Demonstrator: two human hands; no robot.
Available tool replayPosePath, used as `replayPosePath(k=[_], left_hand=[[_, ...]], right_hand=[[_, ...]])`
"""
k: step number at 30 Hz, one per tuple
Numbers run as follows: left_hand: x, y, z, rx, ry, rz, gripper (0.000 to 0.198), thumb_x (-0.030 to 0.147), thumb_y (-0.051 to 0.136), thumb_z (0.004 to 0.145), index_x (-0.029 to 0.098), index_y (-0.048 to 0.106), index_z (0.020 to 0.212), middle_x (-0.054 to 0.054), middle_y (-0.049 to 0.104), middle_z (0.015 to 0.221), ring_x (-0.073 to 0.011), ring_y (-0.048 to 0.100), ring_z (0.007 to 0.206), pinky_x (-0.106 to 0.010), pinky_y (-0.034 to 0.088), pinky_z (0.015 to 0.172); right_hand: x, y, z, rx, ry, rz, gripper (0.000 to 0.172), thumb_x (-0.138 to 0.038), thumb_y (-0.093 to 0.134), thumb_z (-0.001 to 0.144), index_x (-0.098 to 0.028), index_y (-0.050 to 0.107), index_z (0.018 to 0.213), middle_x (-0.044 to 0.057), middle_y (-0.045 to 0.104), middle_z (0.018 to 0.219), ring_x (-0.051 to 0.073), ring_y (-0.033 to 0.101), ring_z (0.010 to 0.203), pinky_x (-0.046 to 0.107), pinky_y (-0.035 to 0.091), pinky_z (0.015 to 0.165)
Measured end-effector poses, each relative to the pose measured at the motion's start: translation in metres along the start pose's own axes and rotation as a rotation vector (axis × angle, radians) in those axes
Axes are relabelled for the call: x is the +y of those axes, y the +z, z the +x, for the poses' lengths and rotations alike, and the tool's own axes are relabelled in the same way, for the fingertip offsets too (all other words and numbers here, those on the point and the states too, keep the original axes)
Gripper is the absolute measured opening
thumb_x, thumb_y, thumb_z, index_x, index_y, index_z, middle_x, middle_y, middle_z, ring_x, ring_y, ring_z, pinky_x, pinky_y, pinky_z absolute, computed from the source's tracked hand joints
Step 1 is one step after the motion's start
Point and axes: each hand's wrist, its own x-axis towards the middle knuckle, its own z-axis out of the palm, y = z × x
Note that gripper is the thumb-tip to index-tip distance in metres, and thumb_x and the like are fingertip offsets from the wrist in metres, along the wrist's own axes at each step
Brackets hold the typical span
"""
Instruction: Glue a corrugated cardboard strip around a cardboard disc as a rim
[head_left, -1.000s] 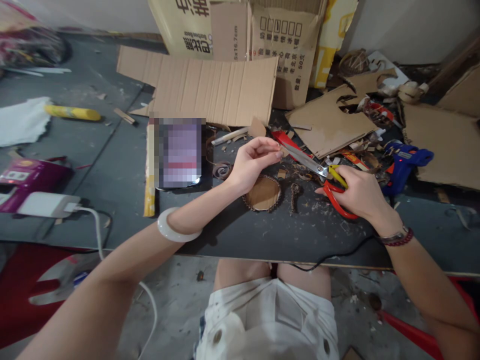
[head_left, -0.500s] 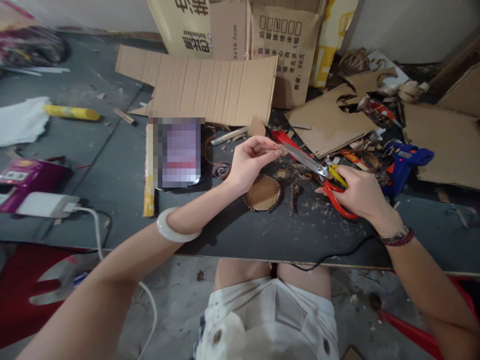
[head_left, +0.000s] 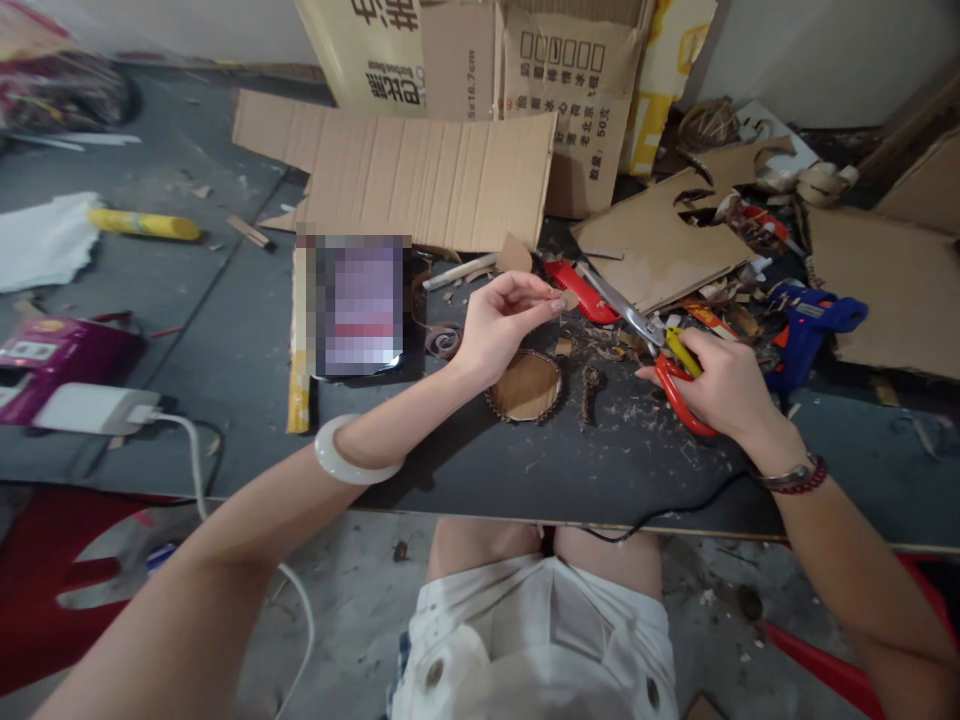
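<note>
Behind the counter (head_left: pixel 525 470) stands an open corrugated carton (head_left: pixel 570 90) with printed sides, its contents hidden, and a flat cardboard sheet (head_left: pixel 427 175) lies against its front. Our right hand (head_left: pixel 724 385) is closed around the red-and-yellow handles of the scissors (head_left: pixel 634 325), whose steel blades slant up and to the left. Our left hand (head_left: pixel 502 325) pinches a small cardboard scrap (head_left: pixel 568 300) between thumb and fingertips, near the blades. Below that hand lies a round cardboard disc (head_left: pixel 525 386) with a beaded, scalloped rim, and dark curled shavings (head_left: pixel 444 340) are scattered nearby. A red utility knife (head_left: pixel 576 290) lies just beyond the blades, and a blue hot glue gun (head_left: pixel 814 320) rests right of the scissors.
</note>
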Motion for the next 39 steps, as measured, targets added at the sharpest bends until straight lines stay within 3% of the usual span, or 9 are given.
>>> replayPosePath(k=[5,14,19,39], left_hand=[[-0.0009,-0.0006,0.0001,-0.008,0.006,-0.001,0.018,0.017,0.079,0.068,0.017,0.064,0.079,-0.002,0.071,0.084,-0.0116,0.069,0.081,-0.026,0.056,0.084],[-0.001,-0.0005,0.0012,-0.023,0.004,-0.029,0.019,0.017,0.079,0.067,0.017,0.064,0.079,-0.003,0.073,0.088,-0.0154,0.07,0.092,-0.031,0.054,0.093],[-0.0025,-0.0014,0.0018,-0.028,0.03,-0.041,0.019,0.015,0.079,0.067,0.018,0.065,0.08,-0.002,0.073,0.088,-0.0137,0.07,0.088,-0.029,0.055,0.09],[-0.0001,0.0008,0.0008,-0.017,0.057,-0.008,0.021,0.018,0.08,0.066,0.018,0.064,0.079,-0.001,0.071,0.085,-0.0131,0.069,0.084,-0.028,0.055,0.087]], right_hand=[[0.002,0.0,0.0003,0.058,0.095,-0.084,0.046,-0.066,0.058,0.077,-0.02,0.057,0.084,0.008,0.064,0.072,0.026,0.062,0.068,0.034,0.042,0.059],[0.0003,0.0012,-0.0004,0.009,0.001,-0.118,0.051,-0.064,0.058,0.077,-0.017,0.059,0.098,0.012,0.068,0.087,0.029,0.066,0.082,0.035,0.045,0.063],[0.0022,0.0015,-0.0005,-0.008,-0.025,-0.093,0.046,-0.062,0.061,0.076,-0.018,0.06,0.09,0.011,0.069,0.087,0.028,0.066,0.081,0.034,0.045,0.063],[0.003,0.0026,-0.0003,-0.04,-0.053,-0.063,0.047,-0.062,0.059,0.078,-0.017,0.062,0.093,0.011,0.07,0.088,0.027,0.066,0.079,0.034,0.045,0.064]])
